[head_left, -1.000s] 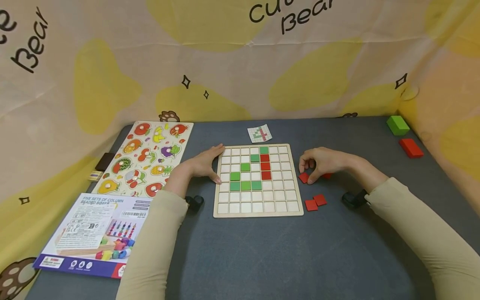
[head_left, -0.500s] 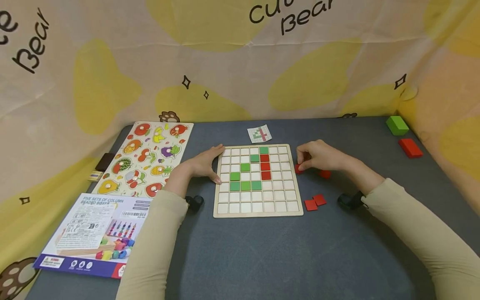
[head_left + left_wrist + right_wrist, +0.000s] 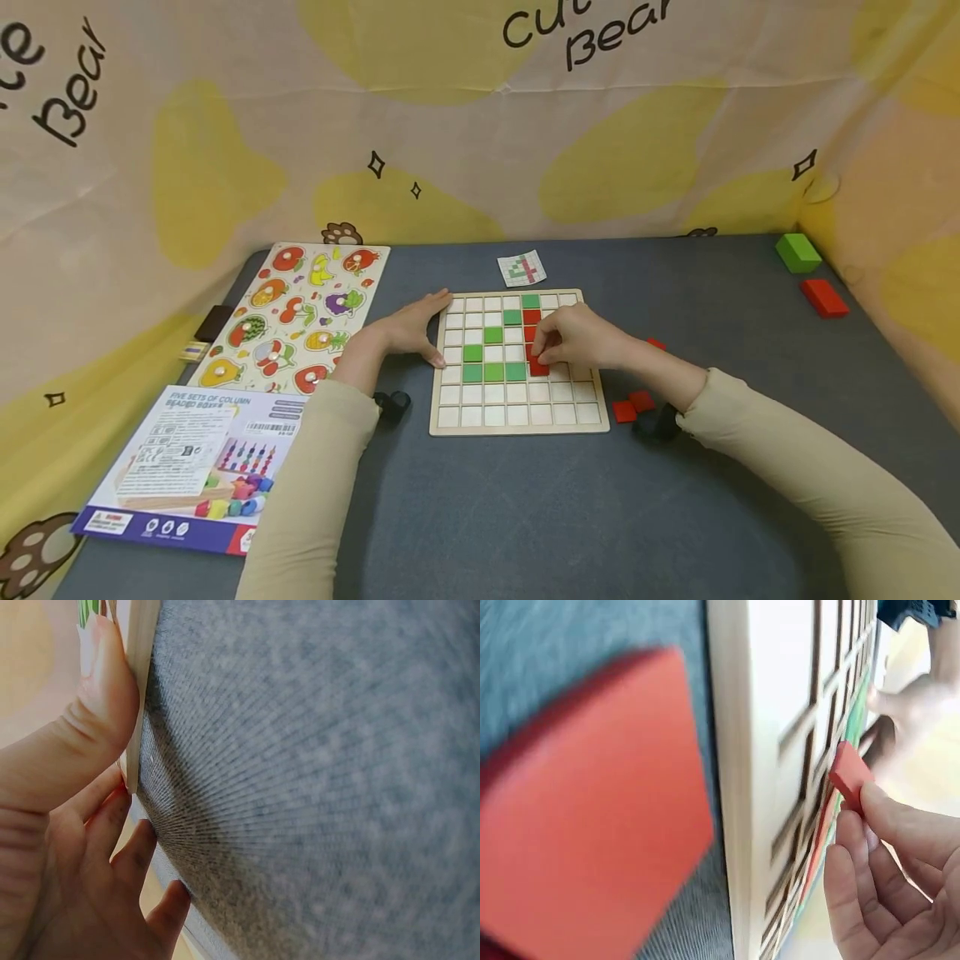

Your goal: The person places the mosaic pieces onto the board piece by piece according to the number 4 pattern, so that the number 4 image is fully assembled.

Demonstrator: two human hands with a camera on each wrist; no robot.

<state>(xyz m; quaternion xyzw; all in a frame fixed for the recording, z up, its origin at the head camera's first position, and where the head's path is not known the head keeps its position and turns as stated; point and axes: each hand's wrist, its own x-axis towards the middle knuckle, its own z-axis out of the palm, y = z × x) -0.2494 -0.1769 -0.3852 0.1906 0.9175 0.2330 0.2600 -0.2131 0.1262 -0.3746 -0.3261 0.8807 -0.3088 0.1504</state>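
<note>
A wooden grid board (image 3: 517, 432) with white squares lies on the dark table. Several green tiles (image 3: 493, 372) form a bent line on it, and red tiles (image 3: 532, 317) run down one column. My right hand (image 3: 581, 336) is over the board, pinching a red square tile (image 3: 850, 774) between thumb and fingers; in the right wrist view that tile is tilted against the grid. My left hand (image 3: 407, 330) rests along the board's left edge, its thumb (image 3: 109, 682) touching the rim and its fingers spread. Loose red tiles (image 3: 624, 411) lie right of the board.
Behind the board lies a small pattern card (image 3: 522, 268). A fruit puzzle board (image 3: 288, 346) and a printed flat box (image 3: 176, 467) are at the left, beside a dark object (image 3: 214, 322). A green block (image 3: 798, 252) and a red block (image 3: 825, 298) stand far right.
My right hand has picked up a red tile from the table and carried it left over the board, to the lower end of the red column. The left hand stays at the board's edge.
</note>
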